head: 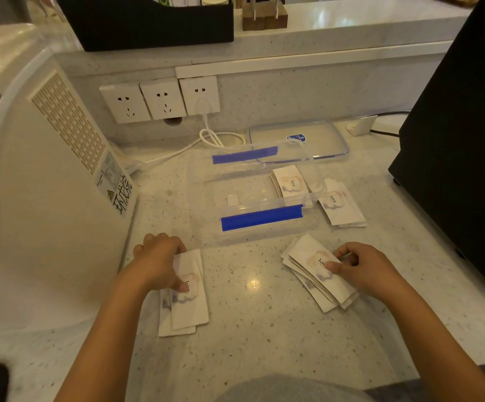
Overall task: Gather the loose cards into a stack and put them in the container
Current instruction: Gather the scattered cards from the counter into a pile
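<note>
Two card piles: left hand (160,258) presses one (186,297), right hand (360,268) pinches the other (315,271).

"love" printed on the cards (292,184) in the container (203,181), on the pile (341,204) beside it, on the fanned cards (316,265), Chinese characters on the white appliance's label (122,195), smaller print unreadable

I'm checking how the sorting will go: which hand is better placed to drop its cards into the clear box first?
Probably the right hand. Its grip already pinches its pile of cards, close to the clear box. The left hand only presses its pile flat on the counter.
</note>
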